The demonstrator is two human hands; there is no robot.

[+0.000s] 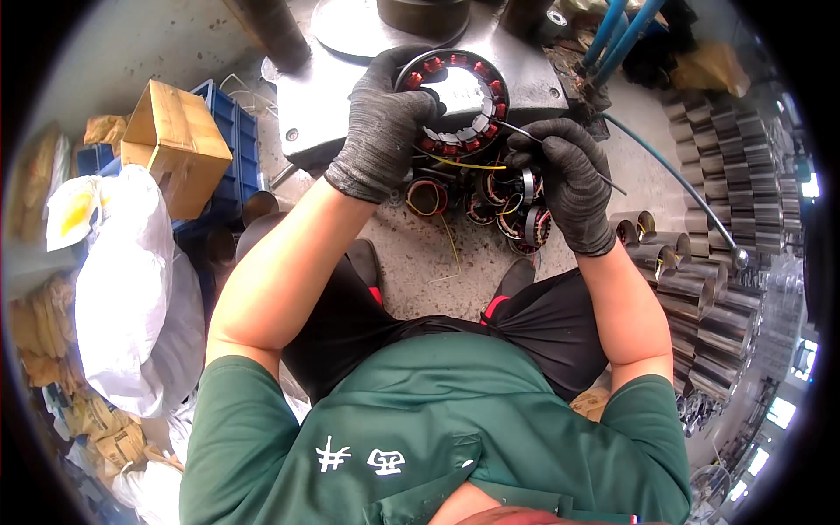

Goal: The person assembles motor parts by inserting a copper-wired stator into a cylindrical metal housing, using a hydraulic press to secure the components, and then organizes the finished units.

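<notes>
My left hand (385, 122), in a dark knit glove, grips a motor stator (500, 87) by its left side, with the thumb hooked inside the ring. Copper windings and pale tooth faces line the stator's inside, and a yellow wire (468, 164) trails from its lower edge. In my gloved right hand (569, 171) is a thin metal rod (523, 132), pinched between thumb and fingers. Its upper end reaches the stator's right rim; whether it touches, I cannot tell. Below, on the floor, several more wound stators (516, 219) lie in a pile between my feet.
Before me stands a metal press table (306, 105) with a round block (424, 17). A blue crate (236, 131) and cardboard box (188, 140) are at left, with a white sack (127, 297). Stacked metal cylinders (735, 175) fill the right, near a ball-ended lever (740, 258).
</notes>
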